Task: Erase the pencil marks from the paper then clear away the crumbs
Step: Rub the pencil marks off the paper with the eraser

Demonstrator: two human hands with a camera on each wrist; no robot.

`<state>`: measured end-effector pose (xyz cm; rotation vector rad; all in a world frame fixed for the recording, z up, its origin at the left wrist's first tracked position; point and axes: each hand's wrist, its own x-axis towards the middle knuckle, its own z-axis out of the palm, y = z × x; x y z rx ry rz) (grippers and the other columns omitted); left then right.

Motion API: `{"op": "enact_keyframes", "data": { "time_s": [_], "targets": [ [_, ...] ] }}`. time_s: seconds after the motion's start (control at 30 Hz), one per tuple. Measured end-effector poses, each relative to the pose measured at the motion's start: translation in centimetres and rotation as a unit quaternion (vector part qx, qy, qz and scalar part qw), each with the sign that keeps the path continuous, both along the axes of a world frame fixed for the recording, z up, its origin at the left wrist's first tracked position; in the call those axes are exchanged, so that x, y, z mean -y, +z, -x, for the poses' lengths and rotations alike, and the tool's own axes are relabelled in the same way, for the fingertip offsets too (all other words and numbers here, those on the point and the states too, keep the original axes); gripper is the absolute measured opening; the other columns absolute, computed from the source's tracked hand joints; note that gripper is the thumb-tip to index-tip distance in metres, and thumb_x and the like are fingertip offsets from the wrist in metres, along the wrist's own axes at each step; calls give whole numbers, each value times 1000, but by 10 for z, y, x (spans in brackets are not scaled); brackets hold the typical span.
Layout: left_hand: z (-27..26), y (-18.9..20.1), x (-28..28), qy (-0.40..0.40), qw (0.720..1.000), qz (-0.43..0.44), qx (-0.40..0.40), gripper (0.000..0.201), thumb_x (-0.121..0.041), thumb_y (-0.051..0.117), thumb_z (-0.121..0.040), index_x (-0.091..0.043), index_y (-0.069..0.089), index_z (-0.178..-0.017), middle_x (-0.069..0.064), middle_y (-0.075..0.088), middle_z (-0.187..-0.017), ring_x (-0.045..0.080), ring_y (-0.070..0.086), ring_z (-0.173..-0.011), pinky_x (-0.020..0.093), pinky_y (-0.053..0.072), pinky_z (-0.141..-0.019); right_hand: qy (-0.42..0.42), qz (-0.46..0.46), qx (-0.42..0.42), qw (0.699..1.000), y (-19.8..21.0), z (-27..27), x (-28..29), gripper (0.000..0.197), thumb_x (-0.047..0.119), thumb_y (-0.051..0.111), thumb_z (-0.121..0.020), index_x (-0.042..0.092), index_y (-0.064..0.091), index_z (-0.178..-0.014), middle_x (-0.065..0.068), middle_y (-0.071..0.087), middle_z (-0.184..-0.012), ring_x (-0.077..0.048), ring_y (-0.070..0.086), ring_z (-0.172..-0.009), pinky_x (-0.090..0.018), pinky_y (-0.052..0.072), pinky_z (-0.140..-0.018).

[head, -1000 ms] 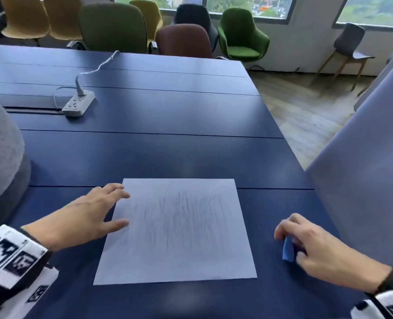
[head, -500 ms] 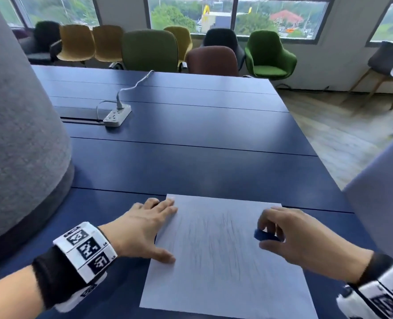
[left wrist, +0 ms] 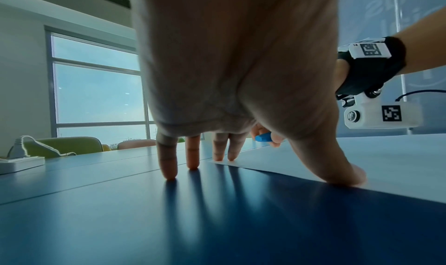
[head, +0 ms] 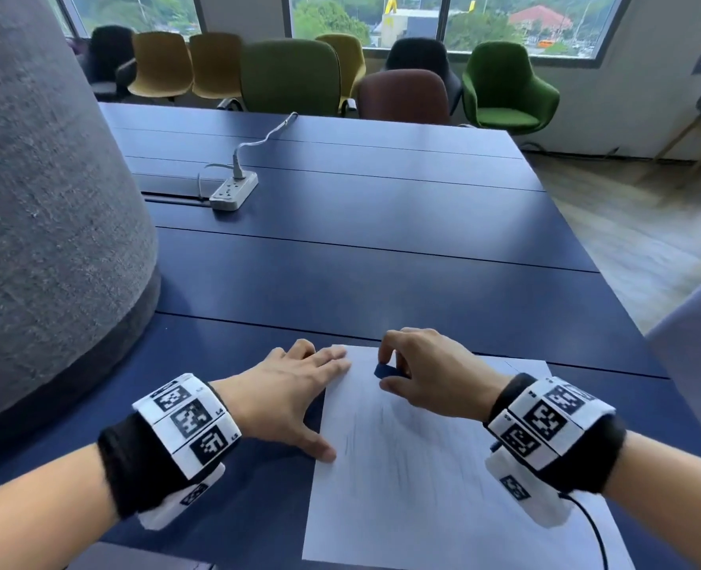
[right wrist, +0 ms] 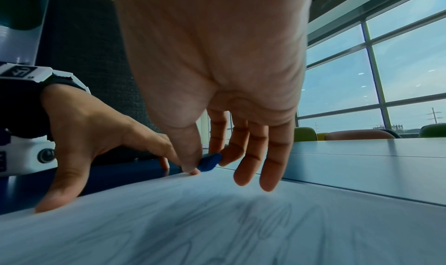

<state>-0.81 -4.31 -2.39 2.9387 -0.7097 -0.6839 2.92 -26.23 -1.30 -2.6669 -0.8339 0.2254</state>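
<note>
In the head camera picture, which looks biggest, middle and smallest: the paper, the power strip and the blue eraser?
1. paper, by far the biggest
2. power strip, though it lies farther from the camera
3. blue eraser, partly hidden in the right hand

**Three views on one sheet**

The head camera looks forward and down from above the paper point(head: 443, 466), taking in the table point(head: 381, 261) and chairs beyond. The left wrist camera sits low, just left of the paper point(left wrist: 386, 164), facing along the left hand point(left wrist: 229, 68) — very close. The right wrist camera hangs just over the paper point(right wrist: 217, 221), behind the right hand point(right wrist: 217, 59). All three share the paper's far left corner and the eraser point(right wrist: 209, 161).
</note>
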Motion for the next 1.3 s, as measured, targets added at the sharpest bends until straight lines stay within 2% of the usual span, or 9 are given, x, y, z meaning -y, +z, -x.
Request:
{"op": "enact_keyframes", "data": {
  "time_s": [0.2,0.37,0.53,0.73,0.9,1.03,1.07,1.2,1.3],
  "targets": [
    [5,1,-1,9,1000,9,1,114,-73,69,-69,-28,10,-156,-19,2,-162,14,13,-139,40,23,-113,17,2,4,1000,-2,1,-9,18,29,68,-83,21,60,-97,8,55,-86,-17,58,-80,-35,52,-73],
    [6,2,-1,24,1000,9,-16,122,-75,73,-62,-32,7,-156,-22,-1,-162,14,7,-142,44,19,-114,-10,-51,-39,998,-8,-9,-11,11,24,70,-83,15,65,-88,11,52,-65,-4,49,-58,-19,39,-56],
    [3,2,-4,48,998,-3,-51,129,-77,75,-56,-39,0,-154,-29,-8,-159,17,-11,-149,63,5,-115,-17,-77,-82,994,-15,-11,-9,9,24,72,-81,22,63,-80,10,56,-61,-3,49,-51,-11,37,-52],
    [-8,3,-6,59,996,8,-67,131,-76,75,-57,-39,-4,-154,-32,-11,-158,15,-17,-148,72,-3,-111,-27,-80,-73,994,-14,-19,-20,9,27,69,-83,21,65,-88,8,58,-64,-3,51,-58,-21,42,-62],
    [-12,0,-9,62,994,22,-82,132,-76,76,-55,-42,-5,-154,-37,-16,-154,13,-23,-147,75,-5,-108,24,-73,-104,992,-16,-10,-22,4,26,68,-83,25,65,-82,9,54,-58,-4,49,-53,-14,37,-55],
    [-18,1,-9,66,994,22,-87,133,-75,77,-56,-41,-4,-155,-37,-16,-154,14,-25,-146,76,-5,-106,2,-59,-70,996,-14,-31,-24,3,30,67,-84,27,65,-83,7,62,-67,-3,51,-60,-28,48,-65],
    [-19,2,-9,68,994,21,-89,133,-74,77,-56,-40,-4,-155,-37,-16,-154,15,-26,-146,77,-6,-105,-5,-61,-61,996,-14,-35,-24,3,29,66,-84,27,65,-83,6,63,-68,-3,51,-60,-29,48,-65],
    [-26,4,-9,64,993,28,-100,131,-71,79,-57,-44,-5,-154,-38,-18,-153,17,-27,-146,78,-6,-103,37,-64,-69,995,-17,-25,-26,5,24,66,-85,25,63,-81,16,54,-59,0,51,-59,-11,34,-55],
    [-26,2,-11,60,992,30,-105,131,-72,79,-56,-49,-8,-151,-39,-19,-152,16,-29,-145,79,-4,-103,59,-42,-50,996,-15,-30,-29,4,26,67,-86,24,64,-88,14,55,-63,0,50,-56,-10,32,-54]
  ]
}}
